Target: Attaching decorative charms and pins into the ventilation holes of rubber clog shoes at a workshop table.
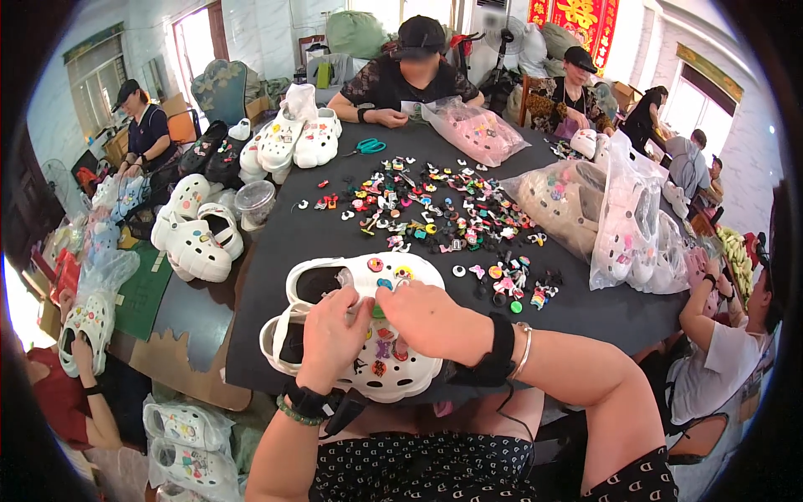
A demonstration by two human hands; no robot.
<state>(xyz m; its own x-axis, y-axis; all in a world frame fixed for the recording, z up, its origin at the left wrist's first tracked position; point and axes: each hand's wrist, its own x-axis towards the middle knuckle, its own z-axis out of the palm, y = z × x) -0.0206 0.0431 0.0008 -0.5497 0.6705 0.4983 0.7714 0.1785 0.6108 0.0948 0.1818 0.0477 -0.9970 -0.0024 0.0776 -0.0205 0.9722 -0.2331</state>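
Two white clogs [368, 322] side by side at the near edge of a dark table [276, 243], right in front of the body. Little bright charms already stuck in the holes on top of both.

Left hand [332, 337] curled over the nearer clog — fingers bent and pressing down on its top, thumb side toward the middle. Right hand [431, 320] reaching across from the other side, fingers pinched together over the same clog, just beside the left fingers. Something small may be between those fingertips; too hidden to tell what. Black bands on both wrists, plus a silver bangle [525, 351] on the right and green beads on the left.

Probably foam shoes, so light and a bit squashy, not easy to break. Likely to bend if squeezed hard in the middle. Best held at the thick sides or the heel strap, with the sole flat on the table so nothing slides. Smooth top, so maybe a little slippery under the fingers.

Farther out on the table — a big scatter of loose charms [435, 209] in many colours, well apart from the hands. Blue scissors [368, 146] near the far side. More white clogs piled at the far left [288, 142], and clear bags [636, 226] stuffed with clogs on the right. A clear plastic cup [255, 203] by the table's left edge. Other people sitting all around, busy with their own shoes.
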